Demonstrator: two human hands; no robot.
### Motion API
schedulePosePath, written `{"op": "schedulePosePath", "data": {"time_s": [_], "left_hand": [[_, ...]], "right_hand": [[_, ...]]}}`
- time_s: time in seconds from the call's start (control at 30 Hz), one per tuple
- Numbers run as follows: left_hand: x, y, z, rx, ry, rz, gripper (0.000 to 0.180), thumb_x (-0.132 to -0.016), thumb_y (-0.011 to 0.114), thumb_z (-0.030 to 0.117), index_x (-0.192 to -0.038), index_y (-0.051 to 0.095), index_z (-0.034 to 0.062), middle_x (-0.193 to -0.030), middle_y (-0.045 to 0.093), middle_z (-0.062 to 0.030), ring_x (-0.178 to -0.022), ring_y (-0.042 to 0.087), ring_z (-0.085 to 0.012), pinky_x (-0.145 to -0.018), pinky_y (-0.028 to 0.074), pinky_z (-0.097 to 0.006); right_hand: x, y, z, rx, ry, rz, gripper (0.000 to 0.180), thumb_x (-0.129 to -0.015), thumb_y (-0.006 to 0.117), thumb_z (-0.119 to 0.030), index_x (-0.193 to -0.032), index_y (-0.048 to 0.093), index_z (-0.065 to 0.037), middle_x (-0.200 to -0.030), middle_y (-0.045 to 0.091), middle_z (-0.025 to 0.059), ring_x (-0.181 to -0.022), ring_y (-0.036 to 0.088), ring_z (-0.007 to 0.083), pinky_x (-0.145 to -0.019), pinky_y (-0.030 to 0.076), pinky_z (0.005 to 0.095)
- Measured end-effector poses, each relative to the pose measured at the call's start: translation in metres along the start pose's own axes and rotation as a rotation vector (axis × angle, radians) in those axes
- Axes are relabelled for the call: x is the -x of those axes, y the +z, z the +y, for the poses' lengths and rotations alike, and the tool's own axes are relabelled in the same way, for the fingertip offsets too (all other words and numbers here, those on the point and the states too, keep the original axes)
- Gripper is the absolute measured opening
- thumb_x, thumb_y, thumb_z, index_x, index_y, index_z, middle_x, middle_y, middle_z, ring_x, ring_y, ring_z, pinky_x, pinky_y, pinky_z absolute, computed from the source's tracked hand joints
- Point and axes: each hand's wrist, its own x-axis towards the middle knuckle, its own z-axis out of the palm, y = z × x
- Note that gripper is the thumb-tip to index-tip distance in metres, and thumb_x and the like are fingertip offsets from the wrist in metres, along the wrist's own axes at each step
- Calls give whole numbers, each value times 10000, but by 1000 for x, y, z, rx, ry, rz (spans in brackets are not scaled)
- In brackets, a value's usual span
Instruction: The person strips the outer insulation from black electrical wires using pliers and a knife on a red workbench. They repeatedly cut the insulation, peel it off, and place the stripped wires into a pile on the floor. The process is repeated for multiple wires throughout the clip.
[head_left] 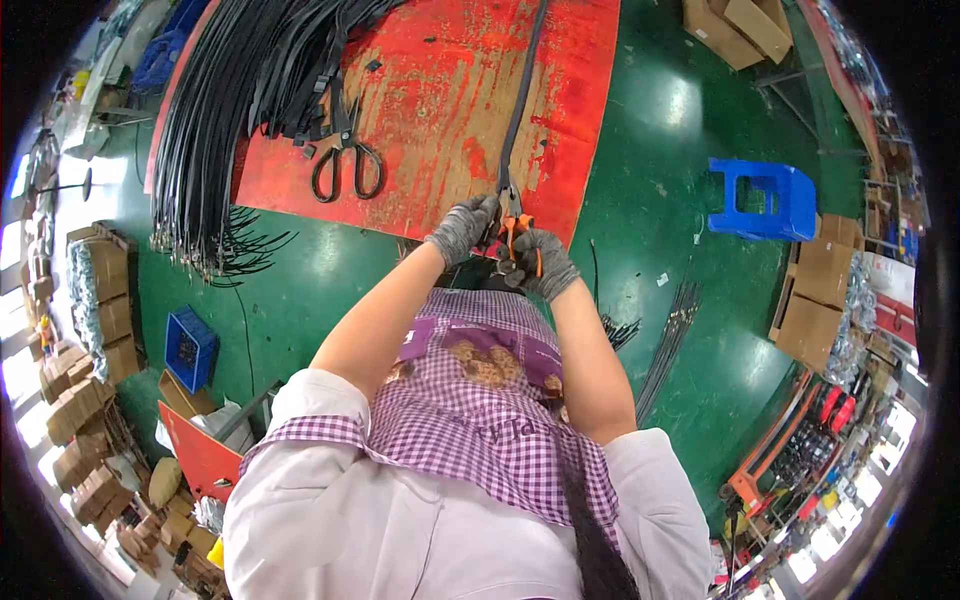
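Observation:
My left hand [465, 230], in a grey glove, is closed at the near end of a long black cable [522, 95] that runs away over the red worktable. In my right hand [543, 264], also gloved in grey, are pliers [517, 226] with orange handles. Their metal jaws meet the cable's near end, close beside my left fingers. Exactly what sits between the jaws is too small to make out. A pair of scissors [347, 168] with black handles lies on the table, left of my hands.
A thick bundle of black cables [205, 130] hangs over the left side of the red table [430, 90]. On the green floor stand a blue stool [765, 200] to the right and a blue crate [190, 347] to the left. More cables [672, 340] lie at lower right, near cardboard boxes [815, 290].

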Motion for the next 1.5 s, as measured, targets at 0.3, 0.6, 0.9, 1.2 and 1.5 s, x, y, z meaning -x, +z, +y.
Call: {"op": "schedulePosePath", "data": {"time_s": [0.3, 0.6, 0.9, 1.2, 1.5], "left_hand": [[-3, -3, 10, -1039, 454, 131, 305, -827, 341, 268, -895, 515, 26, -814, 539, -212, -814, 495, -366, -693, 401, -413], [-12, -45, 16, -872, 164, -33, 295, -813, 413, 289, -970, 511, 60, -815, 571, -140, -737, 543, -273, -654, 418, -330], [-54, -49, 9, -894, 321, -7, 275, -814, 456, 238, -988, 504, 31, -847, 564, -72, -751, 535, -152, -653, 418, -252], [-45, -80, -1, -202, 334, -611, 323, -807, 446, 351, -933, 510, 61, -725, 541, -39, -573, 496, -145, -507, 430, -275], [-116, -54, -51, -2026, 782, -424, 404, -743, 420, 280, -1124, 431, 145, -1130, 472, -53, -990, 479, -217, -809, 384, -322]], "right_hand": [[-45, 20, -4, 735, -479, 572, 189, -684, 463, -202, -704, 514, -21, -556, 505, 123, -457, 503, 223, -386, 381, 335], [-76, 16, 5, 423, -357, 554, 138, -662, 475, -178, -684, 477, -42, -584, 478, 90, -493, 477, 218, -400, 386, 356], [-73, 44, 18, 596, -289, 627, 81, -662, 449, -100, -720, 440, -45, -531, 434, 107, -421, 443, 239, -368, 392, 377], [-80, 7, 8, 219, -102, 353, 147, -638, 461, -102, -769, 449, -36, -595, 459, 96, -505, 478, 256, -424, 417, 386], [-93, -3, 19, 117, -318, 274, 163, -671, 513, -104, -825, 519, -52, -636, 550, 85, -474, 515, 229, -385, 411, 353]]}}
